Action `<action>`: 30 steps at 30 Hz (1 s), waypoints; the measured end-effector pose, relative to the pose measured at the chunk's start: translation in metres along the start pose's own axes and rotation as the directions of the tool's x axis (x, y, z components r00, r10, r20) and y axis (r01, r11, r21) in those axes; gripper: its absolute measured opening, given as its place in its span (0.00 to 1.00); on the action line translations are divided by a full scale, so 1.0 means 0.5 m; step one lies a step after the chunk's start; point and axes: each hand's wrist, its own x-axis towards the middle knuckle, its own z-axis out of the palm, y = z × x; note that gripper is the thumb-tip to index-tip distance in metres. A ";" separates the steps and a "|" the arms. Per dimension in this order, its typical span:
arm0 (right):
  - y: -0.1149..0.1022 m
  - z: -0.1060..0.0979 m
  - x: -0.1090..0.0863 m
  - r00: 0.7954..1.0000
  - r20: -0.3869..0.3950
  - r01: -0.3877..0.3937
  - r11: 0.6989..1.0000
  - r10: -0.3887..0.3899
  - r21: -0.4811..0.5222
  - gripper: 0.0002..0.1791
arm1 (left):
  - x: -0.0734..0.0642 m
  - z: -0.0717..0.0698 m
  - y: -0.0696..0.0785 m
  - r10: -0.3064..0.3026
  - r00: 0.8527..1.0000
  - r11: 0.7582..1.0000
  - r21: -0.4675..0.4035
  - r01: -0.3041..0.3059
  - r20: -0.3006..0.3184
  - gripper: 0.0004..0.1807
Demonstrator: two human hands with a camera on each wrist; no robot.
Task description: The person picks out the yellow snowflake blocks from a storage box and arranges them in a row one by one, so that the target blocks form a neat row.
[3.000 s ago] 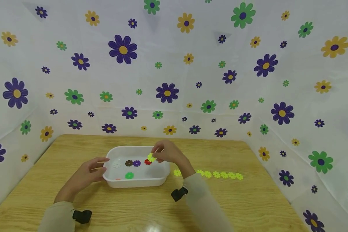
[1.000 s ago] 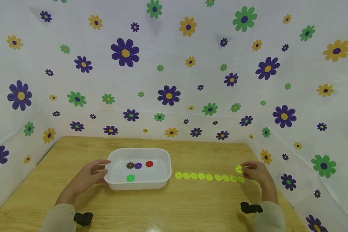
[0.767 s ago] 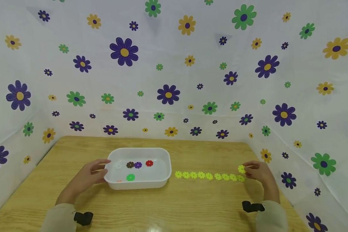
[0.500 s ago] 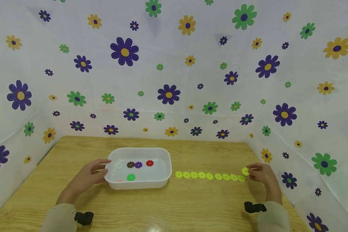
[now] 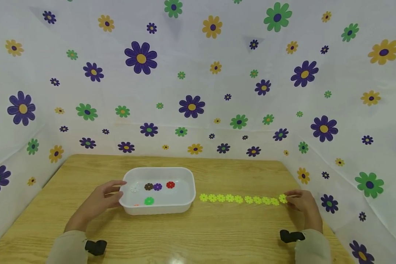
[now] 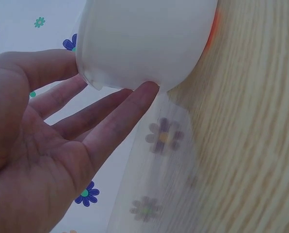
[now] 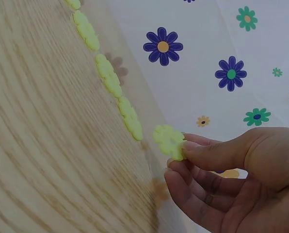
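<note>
In the head view my right hand (image 5: 305,203) is at the right end of a row of yellow flower-shaped pieces (image 5: 238,199). Its thumb and fingers pinch one yellow flower-shaped piece (image 7: 168,141), tilted, with a small gap to the last of the row in the right wrist view. My left hand (image 5: 100,198) is at the left end of a white plastic tray (image 5: 158,209). Its fairly straight fingers touch the outer wall and rim of the tray (image 6: 139,43). Inside the tray are red (image 5: 170,184), purple (image 5: 157,187), brown (image 5: 149,187), green (image 5: 149,201) and clear (image 5: 135,187) flower-shaped pieces.
A wooden table (image 5: 198,234) carries everything. White cloth (image 5: 171,88) printed with flowers stands behind the table and along both sides. The right hand works near the table's right edge. An orange bit (image 5: 136,205) shows over the tray's front rim.
My right hand has taken a yellow piece from the tray to the row's right end, then lowered it and drawn it slightly right. The left hand stays at the tray.
</note>
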 end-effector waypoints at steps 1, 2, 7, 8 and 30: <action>0.003 -0.001 0.002 1.000 0.003 -0.004 1.000 0.004 -0.001 0.17 | 0.001 0.000 -0.001 0.002 1.000 1.000 0.000 -0.002 0.000 0.30; 0.007 -0.002 0.004 1.000 0.005 -0.008 1.000 0.008 0.001 0.16 | 0.001 0.000 -0.002 0.003 1.000 1.000 0.000 -0.003 0.000 0.30; 0.026 0.000 0.011 1.000 0.011 -0.011 1.000 0.010 0.024 0.15 | 0.004 0.001 -0.004 0.000 1.000 1.000 -0.007 0.000 0.003 0.30; 0.028 0.001 0.012 1.000 0.007 -0.008 1.000 0.008 0.023 0.15 | 0.004 0.001 -0.004 -0.003 1.000 1.000 -0.008 0.003 0.003 0.30; 0.032 0.003 0.010 0.999 -0.037 -0.006 1.000 0.006 -0.020 0.16 | 0.001 0.001 -0.004 -0.015 1.000 1.000 0.006 0.015 -0.007 0.30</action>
